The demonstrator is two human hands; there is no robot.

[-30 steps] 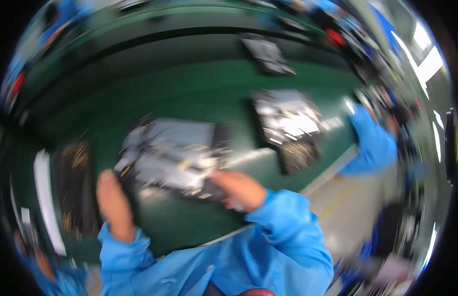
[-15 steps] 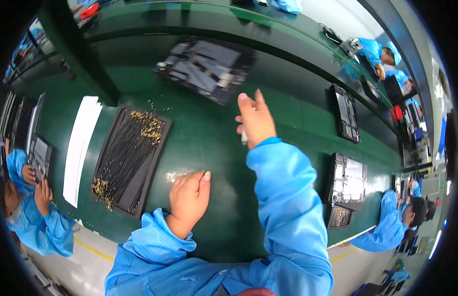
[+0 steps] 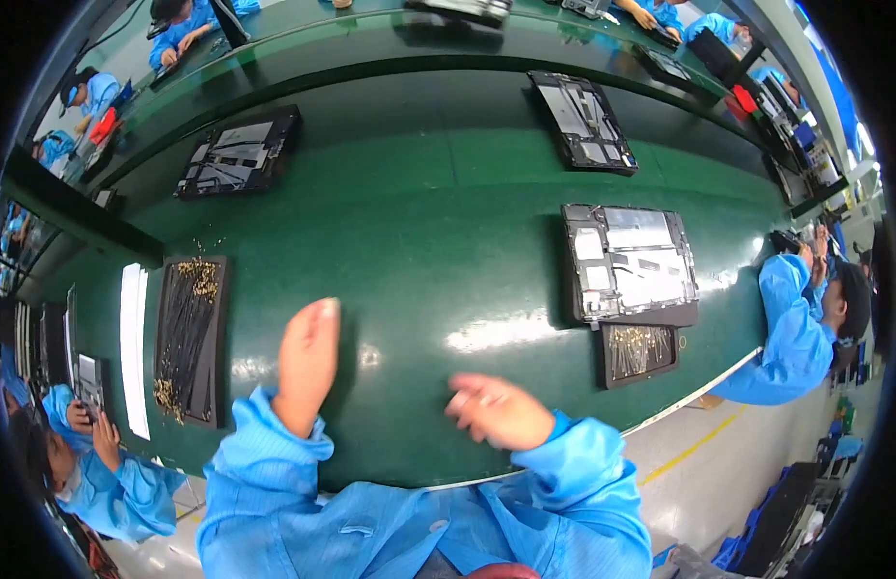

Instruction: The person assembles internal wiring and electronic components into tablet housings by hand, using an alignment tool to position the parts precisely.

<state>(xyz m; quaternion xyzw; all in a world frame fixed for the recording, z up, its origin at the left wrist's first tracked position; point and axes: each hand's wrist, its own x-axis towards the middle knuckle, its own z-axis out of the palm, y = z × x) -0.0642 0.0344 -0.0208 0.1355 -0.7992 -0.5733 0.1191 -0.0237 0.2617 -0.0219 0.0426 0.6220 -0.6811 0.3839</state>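
Note:
My left hand (image 3: 309,365) is low over the green table, left of the middle. Its thumb lies along the top and its fingers are closed; nothing shows in it. My right hand (image 3: 503,411), slightly blurred, hangs near the front edge with its fingers curled. Something small and pale seems to be in it, too unclear to name. Left of my left hand lies a black tray (image 3: 218,372) filled with thin black cables (image 3: 185,328) with gold ends. To the right of my hands, opened flat electronic devices (image 3: 630,262) are stacked, overlapping a small dark tray (image 3: 672,365) of small metallic parts.
Two more opened devices stand farther off, one at far left (image 3: 238,154) and one at far right (image 3: 583,124). White strips (image 3: 133,347) lie beyond the cable tray. A dark green post (image 3: 81,207) rises at left. Co-workers in blue sit left, right and across.
My right hand has drawn back from the far side toward my body. The whole view has turned, so the devices and trays appear shifted left or upward. My left hand remains over the table.

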